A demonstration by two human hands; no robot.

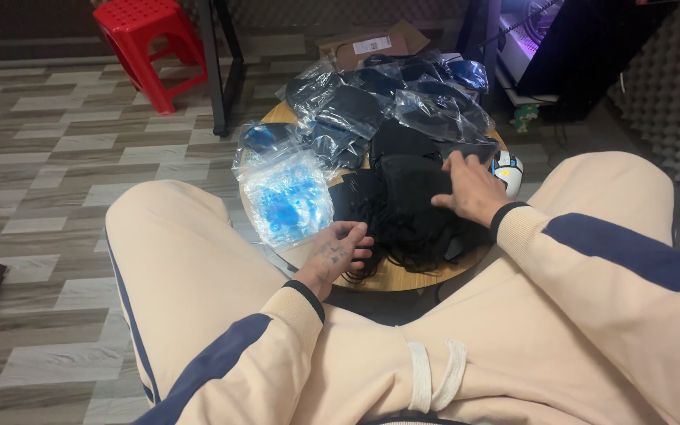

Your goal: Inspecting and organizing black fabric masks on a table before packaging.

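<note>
While you sit with knees either side of the small round wooden desk (403,277), the pile of loose black face masks (407,197) lies at its middle. Your left hand (338,253) rests at the pile's near edge, fingers loosely curled, gripping nothing. Your right hand (472,187) lies open and flat on top of the pile. Masks look light, soft, floppy; ear loops likely tangle, so pinch one by its edge. Bagged masks (371,102) sit behind; a clear bag with blue contents (286,193) sits left.
</note>
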